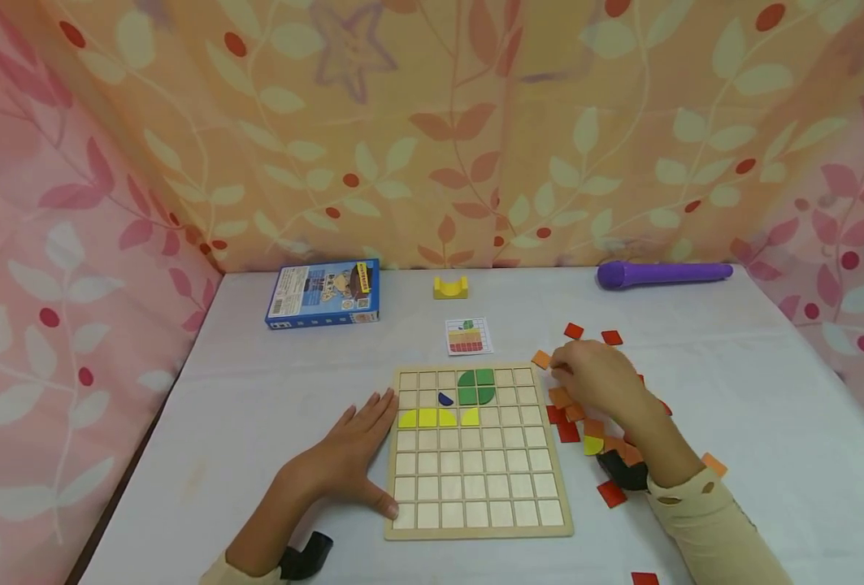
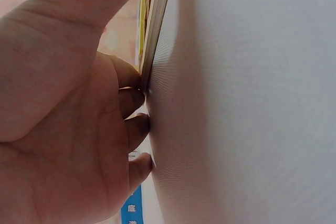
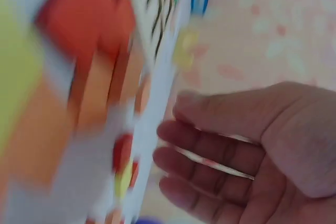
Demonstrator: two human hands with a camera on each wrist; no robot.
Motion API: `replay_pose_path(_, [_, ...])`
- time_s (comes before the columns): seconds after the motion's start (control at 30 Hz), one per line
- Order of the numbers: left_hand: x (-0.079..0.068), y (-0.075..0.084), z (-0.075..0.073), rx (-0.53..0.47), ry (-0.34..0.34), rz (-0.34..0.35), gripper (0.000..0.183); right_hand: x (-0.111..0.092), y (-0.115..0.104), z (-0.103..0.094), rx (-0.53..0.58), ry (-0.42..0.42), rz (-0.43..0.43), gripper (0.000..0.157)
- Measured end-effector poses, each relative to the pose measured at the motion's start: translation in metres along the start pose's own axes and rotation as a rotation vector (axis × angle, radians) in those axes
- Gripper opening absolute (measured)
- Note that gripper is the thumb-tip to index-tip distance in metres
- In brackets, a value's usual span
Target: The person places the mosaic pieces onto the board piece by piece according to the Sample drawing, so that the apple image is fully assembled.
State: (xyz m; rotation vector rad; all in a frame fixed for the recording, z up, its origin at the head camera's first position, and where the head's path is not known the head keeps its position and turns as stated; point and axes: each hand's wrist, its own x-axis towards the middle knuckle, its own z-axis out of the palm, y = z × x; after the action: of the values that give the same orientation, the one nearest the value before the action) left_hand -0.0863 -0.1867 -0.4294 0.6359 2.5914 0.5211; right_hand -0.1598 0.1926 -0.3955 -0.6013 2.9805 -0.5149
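Observation:
A wooden grid board (image 1: pixel 479 534) lies on the table. Green pieces (image 1: pixel 468 396) form a rounded shape in its upper rows, beside a small blue half-round piece (image 1: pixel 445 399); several yellow pieces (image 1: pixel 427 418) sit in the third row. My left hand (image 1: pixel 347 451) rests at the board's left edge, fingers spread and thumb on the lower left corner. My right hand (image 1: pixel 596 375) hovers over loose tiles right of the board, near an orange tile (image 1: pixel 541 359). In the right wrist view its fingers are loosely bent, with no piece visible between them; red tiles (image 3: pixel 79 14) look blurred.
A printed pattern card (image 1: pixel 468 336) lies behind the board. Farther back are a blue box (image 1: pixel 323 294), a yellow notched block (image 1: pixel 450 288) and a purple microphone-shaped object (image 1: pixel 664 275). More red tiles (image 1: pixel 610 493) are scattered at the right. Patterned cloth surrounds the table.

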Motion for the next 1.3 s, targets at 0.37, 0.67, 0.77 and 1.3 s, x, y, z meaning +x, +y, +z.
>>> replay_pose_path(0.37, [-0.002,-0.001,0.002,0.016,0.011,-0.007,0.148,0.002,0.054,-0.009,-0.020,-0.057,0.273,0.029])
replay_pose_path(0.67, [-0.002,-0.002,0.004,0.000,0.016,0.010,0.148,0.007,0.050,-0.003,0.006,-0.060,0.249,0.028])
replay_pose_path(0.77, [-0.002,-0.002,0.004,-0.003,0.017,0.009,0.149,0.008,0.050,-0.003,0.010,-0.081,0.246,0.028])
replay_pose_path(1.3, [-0.001,0.002,0.000,-0.009,0.006,0.009,0.147,0.003,0.062,-0.014,0.085,-0.150,0.236,0.024])
